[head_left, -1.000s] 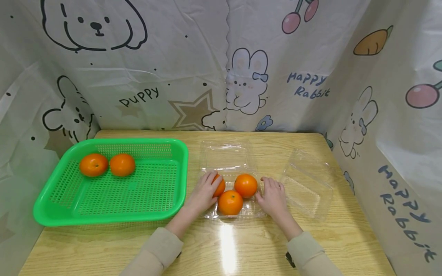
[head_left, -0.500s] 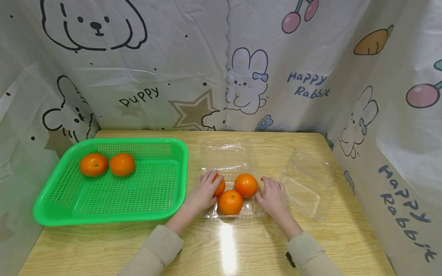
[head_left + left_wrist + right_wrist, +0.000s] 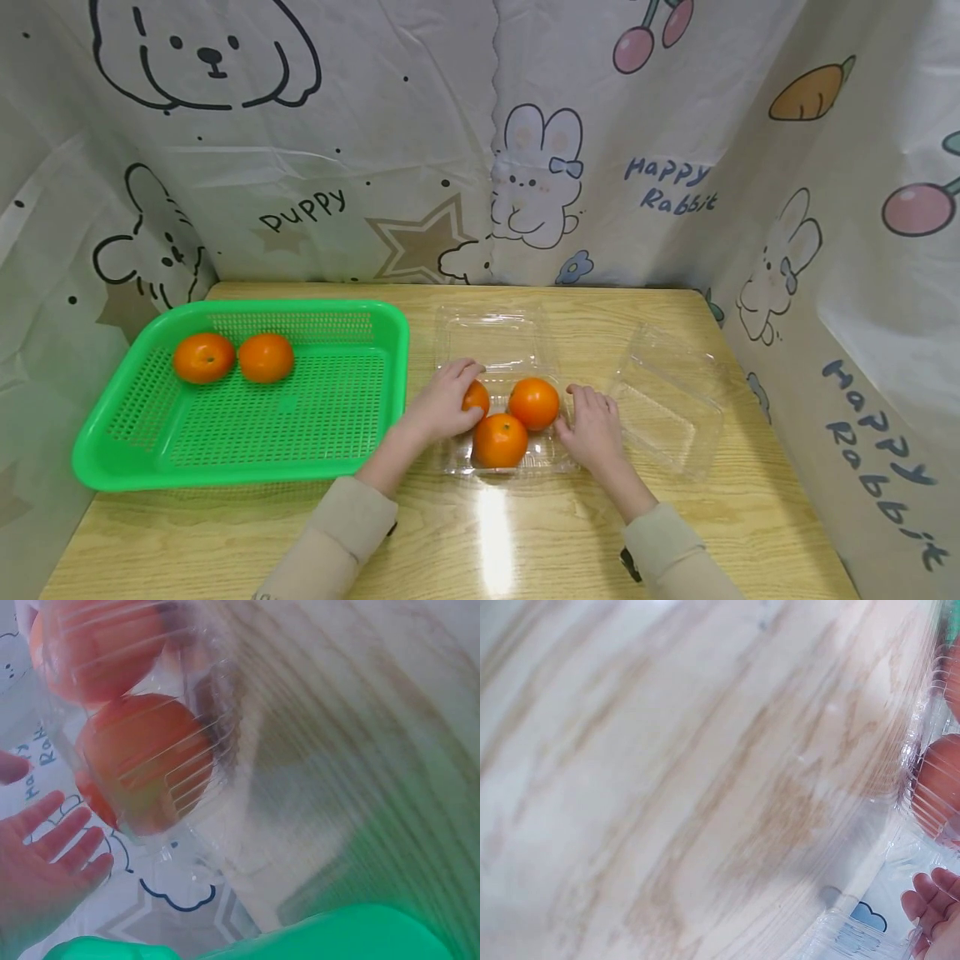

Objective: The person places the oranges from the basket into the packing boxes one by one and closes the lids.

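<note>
Both of our hands are working at the clear plastic clamshell box [image 3: 501,462] in the middle of the wooden table [image 3: 525,542]. Our left hand [image 3: 441,402] is curling its fingers over the leftmost orange [image 3: 477,396] in the box, gripping it from above. Our right hand [image 3: 594,429] is resting against the right wall of the box with fingers relaxed and lightly spread, holding nothing.

Going from the left, we are seeing a green perforated basket [image 3: 150,467] with two oranges [image 3: 203,357] [image 3: 266,357] lying side by side in its far left corner. Next comes the box, where two more oranges [image 3: 533,403] [image 3: 499,440] are sitting touching each other between our hands. Farther right, a second empty clear container [image 3: 667,408] is lying open on the table.
</note>
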`<state>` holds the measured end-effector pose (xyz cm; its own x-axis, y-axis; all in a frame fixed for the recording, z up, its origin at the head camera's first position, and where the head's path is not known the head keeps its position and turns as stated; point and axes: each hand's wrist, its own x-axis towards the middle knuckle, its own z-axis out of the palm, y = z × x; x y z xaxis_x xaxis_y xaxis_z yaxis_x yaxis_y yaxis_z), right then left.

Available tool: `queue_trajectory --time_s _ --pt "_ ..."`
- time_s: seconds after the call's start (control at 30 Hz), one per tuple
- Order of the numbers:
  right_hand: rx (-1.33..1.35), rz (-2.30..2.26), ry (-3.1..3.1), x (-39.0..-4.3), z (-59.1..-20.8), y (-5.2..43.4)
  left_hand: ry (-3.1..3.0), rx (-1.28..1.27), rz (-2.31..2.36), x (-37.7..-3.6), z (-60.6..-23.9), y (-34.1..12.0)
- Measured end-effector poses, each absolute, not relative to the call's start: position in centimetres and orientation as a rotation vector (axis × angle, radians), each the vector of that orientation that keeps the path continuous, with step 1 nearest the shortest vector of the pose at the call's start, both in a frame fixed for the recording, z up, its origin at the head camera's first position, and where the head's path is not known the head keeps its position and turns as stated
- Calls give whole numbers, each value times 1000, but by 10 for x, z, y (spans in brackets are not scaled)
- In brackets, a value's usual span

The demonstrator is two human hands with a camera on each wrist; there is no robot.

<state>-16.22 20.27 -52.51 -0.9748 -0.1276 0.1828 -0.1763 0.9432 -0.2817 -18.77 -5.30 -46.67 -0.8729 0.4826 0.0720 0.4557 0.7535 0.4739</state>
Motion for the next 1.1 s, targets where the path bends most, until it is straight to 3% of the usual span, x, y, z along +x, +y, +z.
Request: queue_trajectory --time_s 0.73,1.1 --pt "226 465 -2936 -161 -523 201 3005 250 876 -226 -464 -40" --pt "222 458 -2940 -161 -522 201 2958 105 847 -241 -473 -40"
